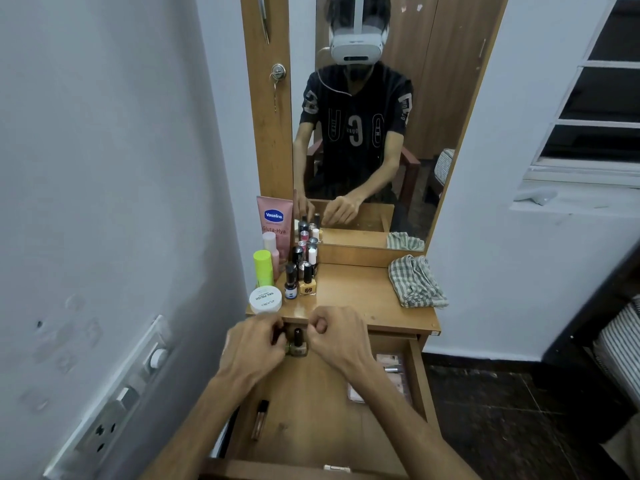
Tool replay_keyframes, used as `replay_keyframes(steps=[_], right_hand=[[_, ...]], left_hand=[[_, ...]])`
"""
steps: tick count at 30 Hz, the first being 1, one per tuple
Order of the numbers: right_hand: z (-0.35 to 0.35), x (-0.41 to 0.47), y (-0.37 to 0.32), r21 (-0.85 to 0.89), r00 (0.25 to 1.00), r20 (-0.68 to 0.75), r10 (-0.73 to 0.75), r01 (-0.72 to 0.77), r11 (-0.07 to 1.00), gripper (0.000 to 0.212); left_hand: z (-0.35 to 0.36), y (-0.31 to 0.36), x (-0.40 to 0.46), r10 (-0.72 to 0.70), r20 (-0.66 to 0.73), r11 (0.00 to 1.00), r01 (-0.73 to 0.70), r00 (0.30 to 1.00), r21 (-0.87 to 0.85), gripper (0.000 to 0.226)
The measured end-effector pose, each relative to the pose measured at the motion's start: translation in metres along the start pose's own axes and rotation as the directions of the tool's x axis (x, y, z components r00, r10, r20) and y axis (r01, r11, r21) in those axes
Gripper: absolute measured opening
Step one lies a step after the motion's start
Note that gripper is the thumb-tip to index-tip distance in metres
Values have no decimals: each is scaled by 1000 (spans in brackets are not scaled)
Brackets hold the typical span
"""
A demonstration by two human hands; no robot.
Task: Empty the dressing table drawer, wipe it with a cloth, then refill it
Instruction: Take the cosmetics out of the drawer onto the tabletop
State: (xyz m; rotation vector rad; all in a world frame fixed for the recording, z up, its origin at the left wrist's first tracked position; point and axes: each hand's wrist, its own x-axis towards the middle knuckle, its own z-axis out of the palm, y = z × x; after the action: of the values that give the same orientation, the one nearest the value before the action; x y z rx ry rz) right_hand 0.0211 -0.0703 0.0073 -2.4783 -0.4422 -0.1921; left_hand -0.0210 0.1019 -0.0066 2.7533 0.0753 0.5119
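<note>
The wooden drawer (419, 379) is pulled out below the dressing table top (353, 292). At its back stands an olive nail polish bottle (298, 344) with a black cap. My left hand (254, 346) is curled against the bottle's left side, fingers closed on it. My right hand (337, 339) hovers just right of the cap with fingers curled and nothing visible in them. A slim lip gloss tube (259, 419) lies at the drawer's left, and pink packets (391, 370) lie at its right. A checked cloth (414, 282) lies crumpled on the top's right side.
On the top's left stand several nail polish bottles (304, 271), a white jar (265, 300), a neon green bottle (263, 268) and a pink Vaseline tube (275, 220). A mirror (363, 133) rises behind. A wall with a switch panel (121, 400) is close on the left.
</note>
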Motion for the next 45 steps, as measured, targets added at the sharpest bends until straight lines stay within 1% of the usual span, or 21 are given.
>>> replay_keyframes(steps=[2,4,6,9,12,16,19,23,31,37,42,45], right_hand=[[11,-4,2,-51,998,38,47,-45,998,23],[22,-5,4,-80,994,73,87,-81,994,27],[32,-6,4,-117,989,92,116,-104,988,29],[47,-5,1,-187,986,97,133,-114,976,32],[57,-3,-2,-201,987,79,137,-119,972,35],[65,-3,0,-198,992,29,126,-118,973,33],[67,-5,2,-158,992,4,123,-121,980,31],[61,-9,4,-72,989,-26,147,-148,986,29],[38,-26,7,55,986,-100,137,-132,990,23],[6,-28,6,121,974,-206,95,-71,990,12],[-18,-8,3,159,945,-325,33,20,987,12],[-29,10,-2,164,940,-341,13,46,985,15]], left_hand=[[11,-7,-8,-10,86,998,4,996,65,27],[21,-12,-10,-21,120,993,8,993,114,35],[26,-13,-9,-26,109,991,11,994,135,32],[33,-13,-3,-33,83,990,22,996,139,22],[37,-14,-2,-55,84,990,44,995,131,21],[41,-16,-6,-61,47,995,58,997,76,18],[43,-18,-5,-64,31,997,62,997,36,14],[44,-19,-7,-65,45,997,62,997,51,12],[34,-8,-13,-30,46,999,29,999,26,12],[13,2,-14,27,-77,998,-32,997,-54,12],[-12,10,4,94,-172,985,-116,981,-126,12],[-25,18,23,143,-212,976,-172,967,-130,9]])
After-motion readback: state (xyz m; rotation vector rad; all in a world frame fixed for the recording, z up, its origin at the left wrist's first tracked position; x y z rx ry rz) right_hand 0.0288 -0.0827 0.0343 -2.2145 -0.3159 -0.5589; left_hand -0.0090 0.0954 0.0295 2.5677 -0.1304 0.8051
